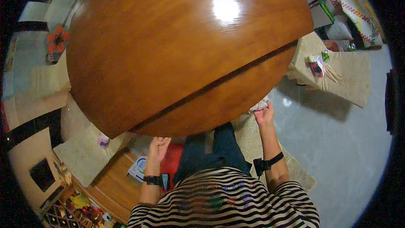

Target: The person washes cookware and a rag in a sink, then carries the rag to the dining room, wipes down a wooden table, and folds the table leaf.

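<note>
A large round brown wooden tabletop [168, 50] fills the upper middle of the head view. A dark straight gap runs across it, setting off a narrower wooden leaf [219, 105] on my side. My left hand [158, 150] is at the leaf's near edge, its fingers bent up against the rim and the tips partly hidden. Farther right along that rim, my right hand [264, 115] holds a crumpled whitish cloth [259, 104] at the edge. Whatever lies under the tabletop there is hidden.
A covered bench [352, 74] at right carries a small pack, a green can [325, 55] and sticks. Boxes and bags stand at upper right. At lower left are another covered surface [82, 156], a wooden cabinet [116, 181] and a red seat [172, 160].
</note>
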The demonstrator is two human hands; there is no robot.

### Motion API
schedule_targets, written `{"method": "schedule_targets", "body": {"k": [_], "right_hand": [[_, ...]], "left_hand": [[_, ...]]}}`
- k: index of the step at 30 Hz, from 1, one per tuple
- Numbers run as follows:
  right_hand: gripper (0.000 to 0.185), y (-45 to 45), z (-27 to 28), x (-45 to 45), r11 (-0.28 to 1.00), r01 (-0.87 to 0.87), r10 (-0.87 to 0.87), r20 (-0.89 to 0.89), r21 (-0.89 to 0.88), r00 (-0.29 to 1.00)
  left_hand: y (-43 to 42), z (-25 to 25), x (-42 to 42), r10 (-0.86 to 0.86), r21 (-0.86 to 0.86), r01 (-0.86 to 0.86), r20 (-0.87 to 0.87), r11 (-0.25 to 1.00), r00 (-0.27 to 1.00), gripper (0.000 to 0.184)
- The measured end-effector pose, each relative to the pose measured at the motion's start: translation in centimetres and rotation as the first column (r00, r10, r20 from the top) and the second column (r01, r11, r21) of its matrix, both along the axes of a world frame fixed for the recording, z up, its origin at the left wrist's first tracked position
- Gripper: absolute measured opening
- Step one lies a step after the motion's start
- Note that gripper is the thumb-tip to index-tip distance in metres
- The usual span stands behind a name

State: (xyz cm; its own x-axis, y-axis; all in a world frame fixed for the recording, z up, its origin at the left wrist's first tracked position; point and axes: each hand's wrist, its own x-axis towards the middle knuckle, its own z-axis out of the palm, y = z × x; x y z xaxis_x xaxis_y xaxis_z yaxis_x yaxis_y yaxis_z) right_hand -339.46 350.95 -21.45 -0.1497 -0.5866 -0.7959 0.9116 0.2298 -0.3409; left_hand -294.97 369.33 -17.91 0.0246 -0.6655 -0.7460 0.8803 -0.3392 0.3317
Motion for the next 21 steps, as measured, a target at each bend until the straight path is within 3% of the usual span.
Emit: {"method": "schedule_targets", "body": {"k": [2,5,8,9,12,13,17,20,21], "right_hand": [[0.047,-0.2,0.2,-0.1,1.000,-0.007,0.007,-0.003,-0.001,1.000],[0.046,-0.7,1.1,0.5,1.000,-0.023,0.023,0.012,-0.020,1.000],[0.045,-2.3,3.1,1.9,0.992,-0.073,0.075,0.014,-0.099,0.997],[0.045,-2.8,2.8,1.9,0.989,-0.091,0.092,0.003,-0.119,0.996],[0.045,-4.5,4.2,2.9,0.998,-0.046,0.046,-0.002,-0.037,0.999],[0.044,-4.5,2.9,2.4,0.995,-0.025,0.028,0.026,-0.101,0.999],[0.039,-5.3,1.7,1.8,0.987,-0.041,0.049,0.051,-0.154,0.998],[0.038,-6.4,1.3,1.9,0.977,-0.053,0.073,0.089,-0.206,0.993],[0.037,-6.9,1.3,2.1,0.974,-0.049,0.071,0.093,-0.221,0.993]], "left_hand": [[2.0,-3.0,1.5,-0.048,-0.269,0.025,-0.079,0.963,0.996,0.053],[-1.0,2.3,-0.9,0.021,0.013,-0.023,0.119,1.000,0.993,0.036],[-2.3,2.5,-0.5,0.063,-0.132,-0.051,0.086,0.990,0.994,0.029],[-3.1,3.0,-0.9,0.122,-0.074,-0.113,0.131,0.991,0.984,0.032],[-4.3,2.9,-1.2,0.228,-0.109,-0.219,0.082,0.970,0.970,0.034],[-4.5,3.4,-1.9,0.319,-0.006,-0.320,0.119,0.947,0.940,0.038],[-5.3,4.1,-2.8,0.355,-0.089,-0.347,0.081,0.933,0.932,0.047],[-5.9,4.6,-3.5,0.344,-0.023,-0.345,0.151,0.938,0.927,0.047],[-5.9,4.2,-3.6,0.309,-0.075,-0.303,0.096,0.950,0.946,0.043]]}}
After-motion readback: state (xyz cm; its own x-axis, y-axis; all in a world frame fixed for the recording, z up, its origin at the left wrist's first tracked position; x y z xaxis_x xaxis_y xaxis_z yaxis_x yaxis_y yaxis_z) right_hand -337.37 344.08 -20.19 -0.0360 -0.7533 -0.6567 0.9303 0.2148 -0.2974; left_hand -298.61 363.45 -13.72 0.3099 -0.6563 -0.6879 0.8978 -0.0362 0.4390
